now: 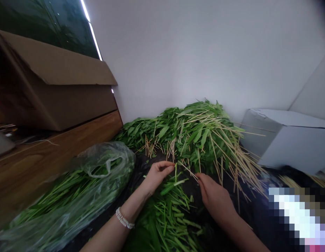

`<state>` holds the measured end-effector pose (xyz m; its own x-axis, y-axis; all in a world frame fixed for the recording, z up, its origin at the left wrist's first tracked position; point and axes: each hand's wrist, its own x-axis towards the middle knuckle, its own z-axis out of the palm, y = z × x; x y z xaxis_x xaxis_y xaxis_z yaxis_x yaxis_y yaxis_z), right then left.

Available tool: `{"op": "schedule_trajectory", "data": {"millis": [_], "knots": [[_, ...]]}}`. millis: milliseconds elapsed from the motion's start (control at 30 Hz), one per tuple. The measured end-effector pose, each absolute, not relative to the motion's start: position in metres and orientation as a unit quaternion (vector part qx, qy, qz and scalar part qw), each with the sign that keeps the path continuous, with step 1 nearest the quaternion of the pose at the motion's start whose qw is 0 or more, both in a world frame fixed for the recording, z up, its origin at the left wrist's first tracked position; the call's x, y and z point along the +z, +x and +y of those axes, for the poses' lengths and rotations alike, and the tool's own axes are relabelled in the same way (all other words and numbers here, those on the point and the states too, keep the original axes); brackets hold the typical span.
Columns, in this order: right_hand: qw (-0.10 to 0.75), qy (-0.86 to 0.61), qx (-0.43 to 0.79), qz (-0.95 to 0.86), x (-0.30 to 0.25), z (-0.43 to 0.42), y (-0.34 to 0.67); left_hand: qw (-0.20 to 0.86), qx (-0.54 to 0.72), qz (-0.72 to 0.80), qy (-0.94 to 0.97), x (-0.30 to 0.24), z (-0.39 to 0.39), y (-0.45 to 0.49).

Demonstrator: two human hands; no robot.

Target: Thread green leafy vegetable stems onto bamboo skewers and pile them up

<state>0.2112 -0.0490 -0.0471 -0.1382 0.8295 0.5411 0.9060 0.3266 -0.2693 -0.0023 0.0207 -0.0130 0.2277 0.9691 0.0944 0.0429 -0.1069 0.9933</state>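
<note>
My left hand (157, 176), with a beaded bracelet at the wrist, pinches a green vegetable stem (176, 172) between thumb and fingertips. Its leaf hangs below, over a heap of loose cut greens (169, 213). To the right, my right hand (214, 196) is closed on a thin bamboo skewer (188, 170) that slants up-left toward the stem. Whether the tip has pierced the stem I cannot tell. Beyond both hands lies a large pile of leafy greens on skewers (199, 129), the pale sticks poking out to the front and right.
At left, a clear plastic bag (107, 182) holds more long greens. A cardboard box (80, 101) stands on a wooden surface (99, 127) behind it. A white box (290, 140) sits at right, by the wall (193, 52). Dark plastic sheeting (256, 217) lies underneath.
</note>
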Motion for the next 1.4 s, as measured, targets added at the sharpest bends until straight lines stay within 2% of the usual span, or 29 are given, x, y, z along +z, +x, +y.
{"op": "schedule_trajectory", "data": {"millis": [167, 367, 600, 667, 767, 900, 1400], "knots": [[0.328, -0.567, -0.063, -0.753, -0.044, -0.052, 0.209, 0.493, 0.481, 0.398, 0.606, -0.008, 0.02, -0.002], [0.366, -0.49, -0.056, -0.789, -0.037, -0.059, 0.205, 0.553, 0.517, 0.385, 0.528, -0.01, 0.021, -0.001], [0.218, -0.473, -0.045, -0.852, -0.038, -0.06, 0.202, 0.586, 0.526, 0.39, 0.477, -0.006, 0.027, -0.011], [0.237, -0.478, -0.055, -0.844, -0.04, -0.058, 0.204, 0.617, 0.511, 0.376, 0.466, -0.003, 0.026, -0.012], [0.318, -0.476, -0.082, -0.816, -0.041, -0.056, 0.208, 0.653, 0.506, 0.36, 0.433, -0.002, 0.025, -0.011], [0.387, -0.465, -0.104, -0.79, -0.041, -0.055, 0.21, 0.66, 0.524, 0.355, 0.404, -0.006, 0.025, -0.009], [0.374, -0.485, -0.137, -0.778, -0.042, -0.056, 0.209, 0.634, 0.517, 0.352, 0.455, -0.01, 0.022, -0.004]]}}
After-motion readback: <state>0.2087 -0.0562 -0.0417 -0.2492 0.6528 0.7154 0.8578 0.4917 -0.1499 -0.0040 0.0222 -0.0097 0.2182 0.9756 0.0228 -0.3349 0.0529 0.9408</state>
